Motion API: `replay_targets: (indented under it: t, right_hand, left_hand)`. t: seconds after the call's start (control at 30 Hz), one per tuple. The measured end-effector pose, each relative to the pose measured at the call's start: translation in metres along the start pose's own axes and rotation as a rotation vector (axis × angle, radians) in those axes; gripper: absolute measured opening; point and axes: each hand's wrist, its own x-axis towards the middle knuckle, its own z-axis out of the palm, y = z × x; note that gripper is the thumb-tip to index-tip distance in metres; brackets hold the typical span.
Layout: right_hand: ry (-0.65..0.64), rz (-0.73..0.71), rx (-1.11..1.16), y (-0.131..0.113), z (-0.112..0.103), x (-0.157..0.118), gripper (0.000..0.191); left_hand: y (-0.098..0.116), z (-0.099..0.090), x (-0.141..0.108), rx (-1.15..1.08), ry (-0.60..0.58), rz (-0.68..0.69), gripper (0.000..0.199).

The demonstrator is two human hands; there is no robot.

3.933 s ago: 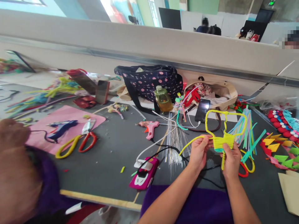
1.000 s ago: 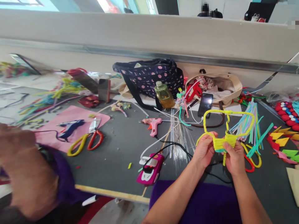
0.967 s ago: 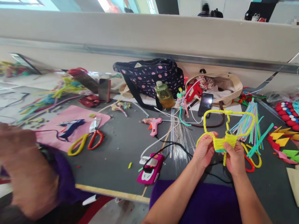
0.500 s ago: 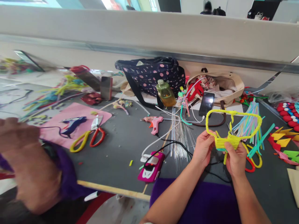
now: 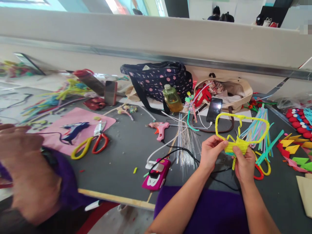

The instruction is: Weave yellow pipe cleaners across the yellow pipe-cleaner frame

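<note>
Both hands hold a yellow pipe-cleaner frame (image 5: pixel 262 138), a rounded loop above a wrapped yellow block with a teal patch low on it. My left hand (image 5: pixel 211 150) pinches the frame's left side between thumb and fingers. Gripping the wrapped block from the right is my right hand (image 5: pixel 245 162), its thumb across the front. Just behind the right hand lie red-and-yellow scissors (image 5: pixel 266 167), partly hidden. Past the frame is a bundle of pastel pipe cleaners (image 5: pixel 260 122). Bare wire stems (image 5: pixel 186 149) lie to the left of my left hand.
A pink glue gun (image 5: pixel 161 129) and a magenta power strip (image 5: pixel 157 177) with cables lie left of centre. A dotted bag (image 5: pixel 156 79), green bottle (image 5: pixel 172 99), phone (image 5: pixel 214 110) and beige bag (image 5: pixel 243 94) stand behind. At far left is another person's arm (image 5: pixel 31 175), near scissors (image 5: pixel 99 143) and a blue glue gun (image 5: pixel 76 130).
My left hand has shifted slightly right along the frame, thumb now nearer the wrapped block. The frame has moved a little left and its loop looks tilted. The whole view has shifted slightly.
</note>
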Motion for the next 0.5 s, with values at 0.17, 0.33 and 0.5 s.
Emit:
replay_targets:
  t: [0.17, 0.33, 0.5]
  right_hand:
    - [-0.038, 0.027, 0.006, -0.003, 0.002, -0.001, 0.027]
    - [-0.069, 0.005, -0.052, -0.003, 0.002, 0.007, 0.036]
    - [0.173, -0.379, -0.407, -0.001, -0.006, 0.013, 0.042]
  left_hand:
    - [-0.004, 0.001, -0.002, 0.001, 0.058, 0.055, 0.018]
    - [-0.014, -0.001, 0.001, -0.004, 0.117, 0.119, 0.019]
    - [-0.028, -0.003, 0.004, 0.117, 0.169, 0.268, 0.018]
